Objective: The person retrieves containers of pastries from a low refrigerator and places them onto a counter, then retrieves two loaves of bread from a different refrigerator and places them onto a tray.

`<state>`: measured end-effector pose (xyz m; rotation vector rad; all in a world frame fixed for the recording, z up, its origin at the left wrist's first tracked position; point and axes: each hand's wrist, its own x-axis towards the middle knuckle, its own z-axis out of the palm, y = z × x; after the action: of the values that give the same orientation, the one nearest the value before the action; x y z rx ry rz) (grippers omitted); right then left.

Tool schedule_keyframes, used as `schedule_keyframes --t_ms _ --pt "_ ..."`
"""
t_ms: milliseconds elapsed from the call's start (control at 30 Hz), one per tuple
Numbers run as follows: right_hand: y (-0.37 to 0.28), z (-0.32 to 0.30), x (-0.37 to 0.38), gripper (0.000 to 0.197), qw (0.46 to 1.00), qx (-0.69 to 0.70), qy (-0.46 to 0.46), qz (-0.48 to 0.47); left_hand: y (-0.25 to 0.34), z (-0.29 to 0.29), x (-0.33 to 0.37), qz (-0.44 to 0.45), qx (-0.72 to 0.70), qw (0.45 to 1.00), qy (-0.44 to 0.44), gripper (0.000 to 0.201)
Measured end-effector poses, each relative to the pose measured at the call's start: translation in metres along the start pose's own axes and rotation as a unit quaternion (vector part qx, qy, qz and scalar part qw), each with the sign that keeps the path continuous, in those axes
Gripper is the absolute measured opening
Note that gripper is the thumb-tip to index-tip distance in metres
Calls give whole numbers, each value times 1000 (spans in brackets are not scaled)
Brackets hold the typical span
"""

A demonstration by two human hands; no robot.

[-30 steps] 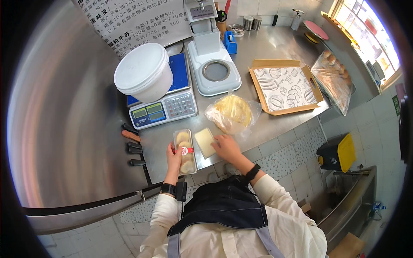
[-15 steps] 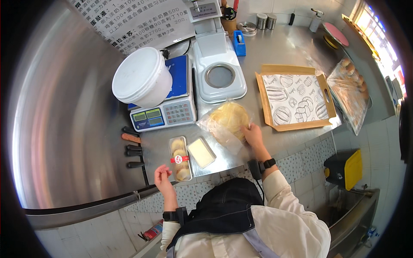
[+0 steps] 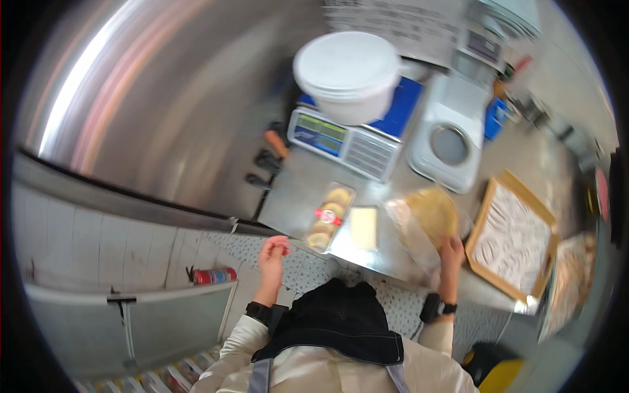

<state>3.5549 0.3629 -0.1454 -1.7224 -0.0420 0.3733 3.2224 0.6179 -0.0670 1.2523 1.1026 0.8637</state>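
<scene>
Here, left hand (image 3: 272,254) curls loosely; right hand (image 3: 450,255) touches the plastic bag (image 3: 427,215), grip unclear.

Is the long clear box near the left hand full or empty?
Full: round pastries line nearly its whole length, a red label crossing the middle.

Two hands (image 3: 272,255) (image 3: 449,254), one pastry box (image 3: 331,217), one pale block (image 3: 363,228), one bagged yellow disc (image 3: 429,213), one bucket (image 3: 347,75)

A light-streaked metal surface (image 3: 170,131) flanks the steel counter (image 3: 291,196) above speckled flooring (image 3: 300,270).
</scene>
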Motion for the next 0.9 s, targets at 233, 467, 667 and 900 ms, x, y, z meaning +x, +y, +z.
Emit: schedule_keyframes --t_ms 233,467,667,900 --pt "-85 -16 -34 33 878 -452 132 -90 -12 -77 -13 -32 -9 999 24 17" --pt "-156 93 -120 43 898 -101 20 -428 -55 -202 -34 -98 -155 968 172 17" --pt "-109 244 -254 43 711 -327 -407 -472 -91 -354 -77 -99 -197 942 255 20" --pt "-50 375 -343 41 537 -345 -600 -483 -106 -482 -101 -166 -246 890 346 15"
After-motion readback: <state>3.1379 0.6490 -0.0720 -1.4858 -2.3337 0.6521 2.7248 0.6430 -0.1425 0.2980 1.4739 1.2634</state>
